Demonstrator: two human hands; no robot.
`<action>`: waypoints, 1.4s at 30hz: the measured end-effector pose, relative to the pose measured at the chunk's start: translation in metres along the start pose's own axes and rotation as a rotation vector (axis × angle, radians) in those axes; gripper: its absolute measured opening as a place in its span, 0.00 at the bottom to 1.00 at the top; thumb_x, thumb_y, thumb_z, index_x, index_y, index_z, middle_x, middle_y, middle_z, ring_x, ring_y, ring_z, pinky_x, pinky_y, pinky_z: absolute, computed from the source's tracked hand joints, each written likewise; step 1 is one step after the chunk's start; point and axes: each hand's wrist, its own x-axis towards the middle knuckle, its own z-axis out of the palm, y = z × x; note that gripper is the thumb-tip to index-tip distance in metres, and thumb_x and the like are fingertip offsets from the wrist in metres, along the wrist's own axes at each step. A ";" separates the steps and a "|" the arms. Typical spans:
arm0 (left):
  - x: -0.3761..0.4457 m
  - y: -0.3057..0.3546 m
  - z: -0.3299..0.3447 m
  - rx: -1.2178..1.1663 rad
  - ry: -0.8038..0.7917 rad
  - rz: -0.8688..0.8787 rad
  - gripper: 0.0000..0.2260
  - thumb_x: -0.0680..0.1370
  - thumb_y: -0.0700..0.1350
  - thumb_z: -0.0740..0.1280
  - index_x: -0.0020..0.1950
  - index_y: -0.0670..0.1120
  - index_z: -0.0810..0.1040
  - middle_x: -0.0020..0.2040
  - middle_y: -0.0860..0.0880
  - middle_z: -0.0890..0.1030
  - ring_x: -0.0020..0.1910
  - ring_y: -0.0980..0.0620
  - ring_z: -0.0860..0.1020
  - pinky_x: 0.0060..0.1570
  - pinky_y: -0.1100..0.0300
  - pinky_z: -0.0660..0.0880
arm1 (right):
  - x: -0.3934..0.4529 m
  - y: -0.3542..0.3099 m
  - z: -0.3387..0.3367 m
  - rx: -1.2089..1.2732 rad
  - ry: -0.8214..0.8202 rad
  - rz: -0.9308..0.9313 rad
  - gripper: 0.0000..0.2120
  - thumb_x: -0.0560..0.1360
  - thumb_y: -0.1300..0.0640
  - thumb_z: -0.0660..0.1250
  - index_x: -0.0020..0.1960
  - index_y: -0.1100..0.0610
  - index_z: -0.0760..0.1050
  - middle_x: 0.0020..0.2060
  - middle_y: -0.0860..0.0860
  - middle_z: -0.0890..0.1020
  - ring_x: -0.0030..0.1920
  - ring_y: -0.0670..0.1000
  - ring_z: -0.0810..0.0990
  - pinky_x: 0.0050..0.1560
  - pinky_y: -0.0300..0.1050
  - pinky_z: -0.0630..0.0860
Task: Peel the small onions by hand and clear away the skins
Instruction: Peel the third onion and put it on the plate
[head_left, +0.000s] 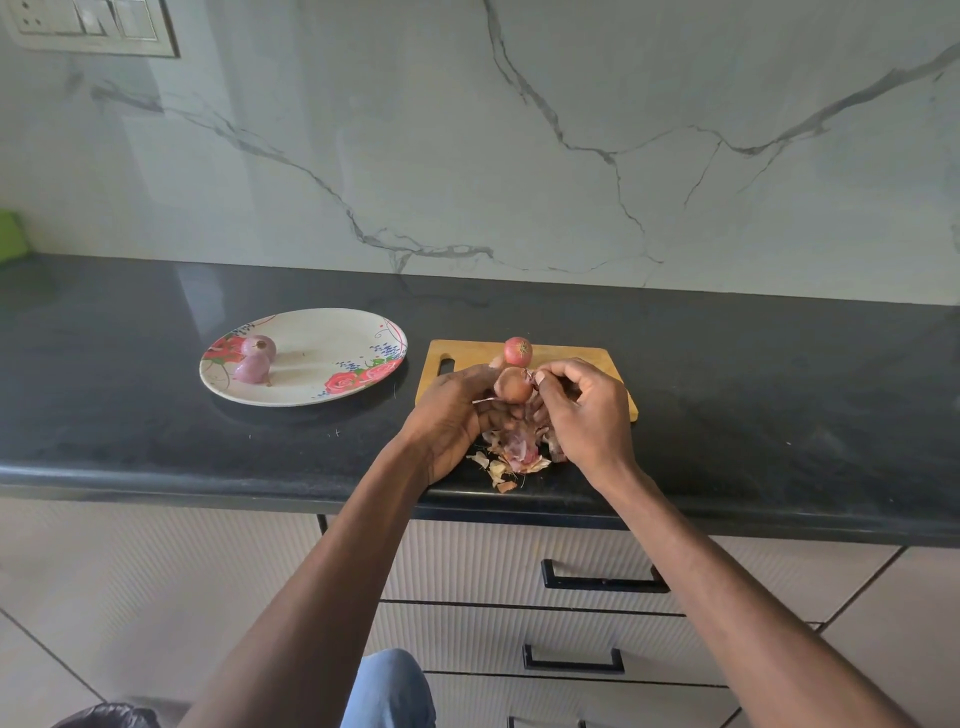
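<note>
My left hand (451, 415) holds a small brown-skinned onion (511, 385) above the front of the wooden cutting board (571, 358). My right hand (582, 410) pinches a bit of skin at the onion's right end. Another unpeeled pink onion (518, 351) sits on the board just behind. Two peeled purple onions (254, 358) lie on the left side of a floral plate (322, 384). A heap of loose skins (511, 454) lies on the black counter under my hands, near the front edge.
The black counter (156, 426) runs along a marble-look wall. A green object (10, 236) sits at the far left. Drawers with black handles (602, 579) are below the counter. A dark bag (109, 717) shows at the bottom left.
</note>
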 end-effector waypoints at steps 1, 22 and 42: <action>-0.001 0.000 0.000 -0.009 -0.005 0.005 0.10 0.83 0.39 0.62 0.59 0.34 0.79 0.47 0.38 0.83 0.38 0.49 0.81 0.35 0.62 0.79 | 0.000 0.000 0.000 0.014 -0.002 0.024 0.04 0.77 0.64 0.70 0.47 0.58 0.84 0.41 0.42 0.83 0.44 0.40 0.82 0.47 0.34 0.77; -0.003 0.002 -0.002 -0.088 0.103 0.022 0.10 0.84 0.38 0.59 0.58 0.40 0.80 0.50 0.40 0.84 0.40 0.50 0.81 0.37 0.61 0.79 | -0.001 0.004 0.002 -0.083 -0.013 -0.202 0.08 0.74 0.64 0.75 0.53 0.63 0.85 0.48 0.53 0.85 0.48 0.43 0.80 0.48 0.27 0.74; -0.003 0.003 -0.001 -0.070 0.114 -0.004 0.08 0.84 0.37 0.60 0.55 0.36 0.78 0.46 0.38 0.83 0.37 0.48 0.79 0.36 0.61 0.78 | -0.004 0.004 0.005 -0.044 -0.035 -0.254 0.08 0.73 0.68 0.75 0.52 0.65 0.85 0.46 0.55 0.85 0.46 0.46 0.83 0.47 0.42 0.82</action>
